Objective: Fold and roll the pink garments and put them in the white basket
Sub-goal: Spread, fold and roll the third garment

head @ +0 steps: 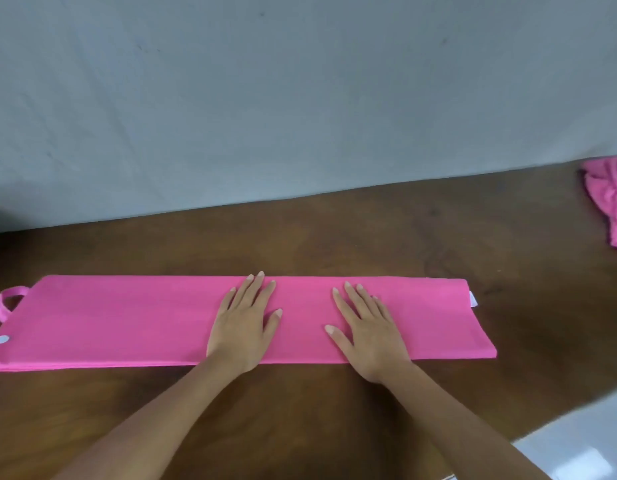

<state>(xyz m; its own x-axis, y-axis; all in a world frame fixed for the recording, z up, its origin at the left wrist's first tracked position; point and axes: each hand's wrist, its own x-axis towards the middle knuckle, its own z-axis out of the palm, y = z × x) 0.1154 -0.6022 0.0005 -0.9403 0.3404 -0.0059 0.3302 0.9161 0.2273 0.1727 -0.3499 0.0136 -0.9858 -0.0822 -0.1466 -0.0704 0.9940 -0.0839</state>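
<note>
A pink garment (pixel 127 320) lies folded into a long flat strip across the brown table (pixel 335 230). It has a small loop and a white snap at its left end and a white tag at its right end. My left hand (pixel 246 327) presses flat on the strip near its middle, fingers straight. My right hand (pixel 367 332) presses flat beside it, a little to the right, fingers spread. Another crumpled pink garment (pixel 608 195) sits at the table's far right edge. The white basket is not in view.
A grey wall (pixel 300 98) rises right behind the table. The table's right front corner is cut off, with a pale floor (pixel 577 445) below it.
</note>
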